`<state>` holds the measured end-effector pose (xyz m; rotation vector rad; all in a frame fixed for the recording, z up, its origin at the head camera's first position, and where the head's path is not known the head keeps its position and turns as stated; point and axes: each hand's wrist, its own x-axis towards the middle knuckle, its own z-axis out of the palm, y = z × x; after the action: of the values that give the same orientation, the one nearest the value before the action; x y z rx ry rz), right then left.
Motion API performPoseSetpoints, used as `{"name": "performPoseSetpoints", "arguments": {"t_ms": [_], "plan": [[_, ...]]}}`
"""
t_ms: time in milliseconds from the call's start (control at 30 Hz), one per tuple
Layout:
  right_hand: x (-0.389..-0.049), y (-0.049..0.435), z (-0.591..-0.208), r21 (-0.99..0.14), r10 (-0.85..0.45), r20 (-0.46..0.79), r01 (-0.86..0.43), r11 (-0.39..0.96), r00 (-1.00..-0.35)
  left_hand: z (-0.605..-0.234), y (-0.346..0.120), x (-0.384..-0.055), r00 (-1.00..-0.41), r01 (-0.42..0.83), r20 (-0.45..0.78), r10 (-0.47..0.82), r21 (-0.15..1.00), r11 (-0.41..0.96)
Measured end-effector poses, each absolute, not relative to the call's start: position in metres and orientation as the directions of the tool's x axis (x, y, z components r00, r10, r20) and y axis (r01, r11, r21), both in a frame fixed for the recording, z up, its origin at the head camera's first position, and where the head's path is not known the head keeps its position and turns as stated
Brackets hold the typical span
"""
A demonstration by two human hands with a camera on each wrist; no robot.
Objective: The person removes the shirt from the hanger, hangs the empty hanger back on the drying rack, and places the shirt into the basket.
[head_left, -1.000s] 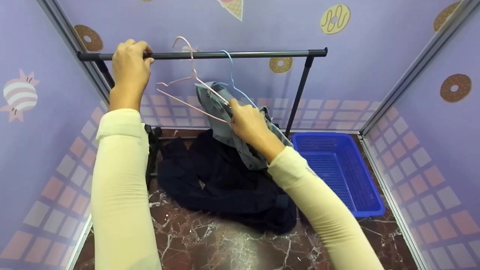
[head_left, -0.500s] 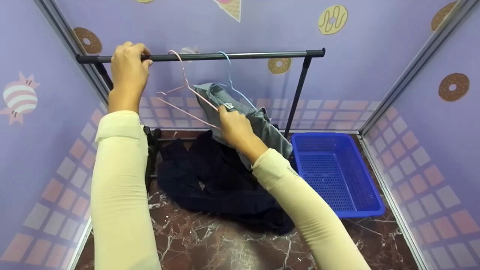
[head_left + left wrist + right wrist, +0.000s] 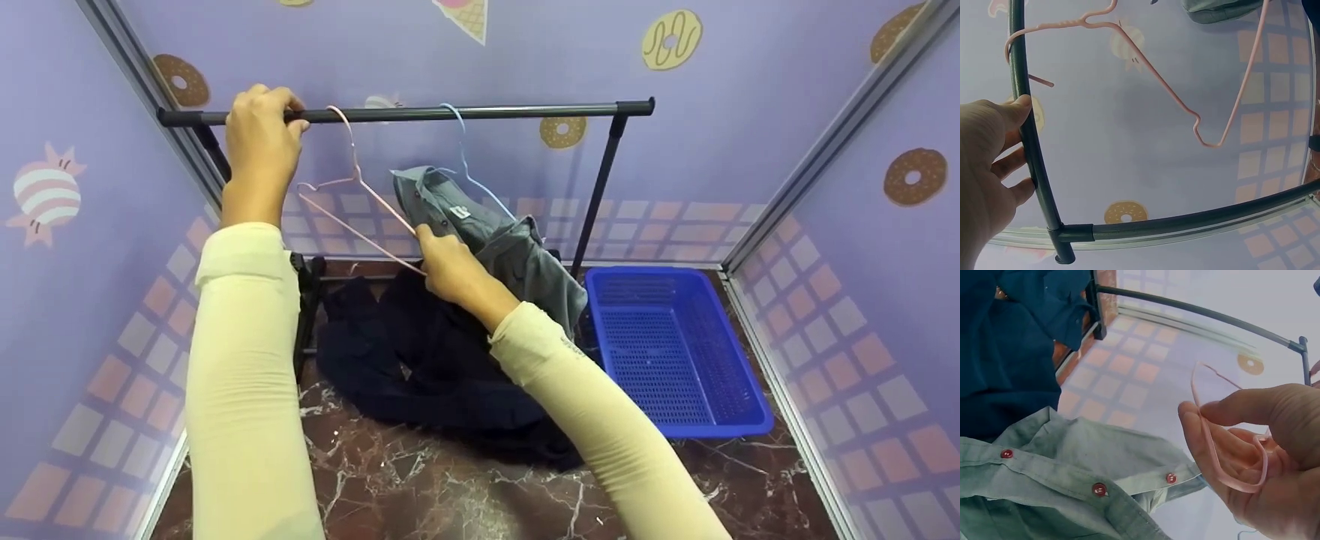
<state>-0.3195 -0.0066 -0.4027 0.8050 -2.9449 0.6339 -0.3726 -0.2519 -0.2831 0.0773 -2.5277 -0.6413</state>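
Observation:
My left hand grips the black rail of a clothes rack near its left end; in the left wrist view the thumb and fingers bend around the bar. A pink hanger is hooked over that rail, bare of clothing. Its right end is pinched by my right hand, thumb against fingers in the right wrist view. Just right of it, a blue hanger bears a grey-green button shirt, whose red buttons show up close.
Dark navy clothing lies heaped at the rack's base on the brown marbled floor. A blue plastic basket stands on the floor at right. Patterned purple walls enclose the spot on three sides.
The pink hanger's hook has come down onto the rail and slid left. My right hand has moved left and down with it, uncovering more of the shirt. My left hand has stayed on the rail.

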Motion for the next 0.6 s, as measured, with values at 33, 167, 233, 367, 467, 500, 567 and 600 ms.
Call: {"name": "performPoseSetpoints", "arguments": {"t_ms": [33,167,233,367,467,500,567,600], "plan": [[-0.319,-0.005,-0.402,-0.397,-0.489,0.116,-0.492,0.775,-0.865,-0.284,-0.251,-0.373,-0.858,0.071,0.48,-0.181,0.46,0.885],[-0.316,0.004,-0.402,-0.459,-0.498,0.095,-0.482,0.746,-0.862,-0.285,-0.249,-0.373,-0.852,0.079,0.491,-0.18,0.46,0.884],[-0.315,0.01,-0.404,-0.467,-0.495,0.109,-0.484,0.74,-0.862,-0.286,-0.248,-0.374,-0.852,0.089,0.495,-0.171,0.459,0.884],[-0.31,0.023,-0.408,-0.471,-0.502,0.14,-0.504,0.724,-0.853,-0.287,-0.248,-0.374,-0.849,0.107,0.504,-0.159,0.458,0.882],[-0.305,0.033,-0.412,-0.49,-0.528,0.161,-0.532,0.691,-0.834,-0.288,-0.249,-0.372,-0.849,0.111,0.505,-0.155,0.459,0.881],[-0.302,0.038,-0.413,-0.493,-0.535,0.174,-0.544,0.679,-0.826,-0.289,-0.25,-0.37,-0.851,0.114,0.502,-0.154,0.463,0.879],[-0.296,0.048,-0.416,-0.486,-0.541,0.219,-0.571,0.661,-0.812,-0.29,-0.251,-0.368,-0.861,0.124,0.488,-0.145,0.476,0.871],[-0.292,0.054,-0.418,-0.476,-0.541,0.248,-0.588,0.654,-0.803,-0.29,-0.252,-0.367,-0.866,0.132,0.481,-0.137,0.484,0.865]]}}
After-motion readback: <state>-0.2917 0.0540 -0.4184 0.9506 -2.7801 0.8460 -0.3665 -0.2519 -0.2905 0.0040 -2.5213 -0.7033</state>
